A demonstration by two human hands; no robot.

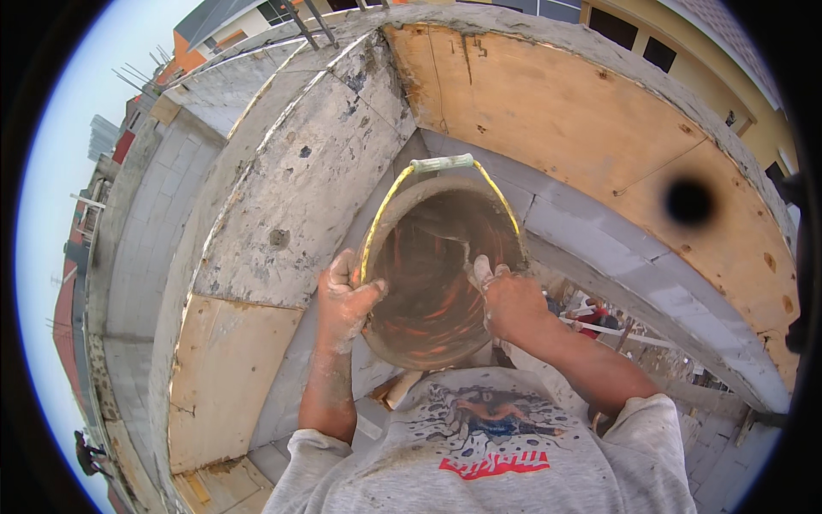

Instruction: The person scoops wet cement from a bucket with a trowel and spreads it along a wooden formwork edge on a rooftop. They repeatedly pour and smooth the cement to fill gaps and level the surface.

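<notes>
A mortar-smeared bucket [428,291] is tilted in front of my chest, its open mouth facing up toward me. Grey residue coats the inside, with orange streaks showing through. Its handle, yellow cord with a pale grip [442,163], stands up at the far side. My left hand [349,295] is closed on the bucket's left rim, beside the lower end of the cord. At the right side, my right hand [507,300] is closed, its fingers over the mouth. A thin pale edge runs from these fingers into the bucket; I cannot make out what it is.
A concrete column face [300,163] rises at left, above a plywood panel [231,368]. Plywood formwork [591,111] lines the wall top beyond the bucket, over grey blockwork [599,231]. Rebar [312,21] sticks up at the far end. Someone [90,454] is at the lower left.
</notes>
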